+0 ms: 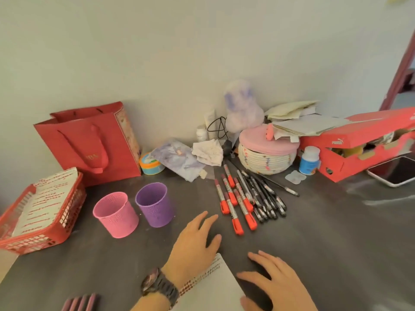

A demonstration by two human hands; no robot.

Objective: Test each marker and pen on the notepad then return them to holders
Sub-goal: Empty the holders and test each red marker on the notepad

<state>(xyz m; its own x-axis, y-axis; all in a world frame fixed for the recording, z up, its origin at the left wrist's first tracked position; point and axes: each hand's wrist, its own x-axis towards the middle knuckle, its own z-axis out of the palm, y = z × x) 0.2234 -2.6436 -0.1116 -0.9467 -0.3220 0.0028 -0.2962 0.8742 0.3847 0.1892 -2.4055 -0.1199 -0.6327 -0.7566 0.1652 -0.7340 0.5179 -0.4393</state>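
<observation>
A white spiral notepad (211, 288) lies at the near edge of the grey table. My left hand (193, 243), with a watch on the wrist, hovers over the notepad's top left corner with fingers spread and holds nothing. My right hand (274, 281) is open at the notepad's right side, fingers straight. Several red-capped markers (233, 200) and several black pens (262, 198) lie side by side beyond my hands. A pink holder (116, 216) and a purple holder (155, 204) stand empty to the left of the markers.
A red basket (40, 221) with papers sits at the left, a red gift bag (89, 142) behind it. A woven basket with a pink lid (267, 153), a small bottle (308, 161), a red shoebox (359, 149) and a phone (395, 171) line the back right. Purple pens (80, 303) lie near left.
</observation>
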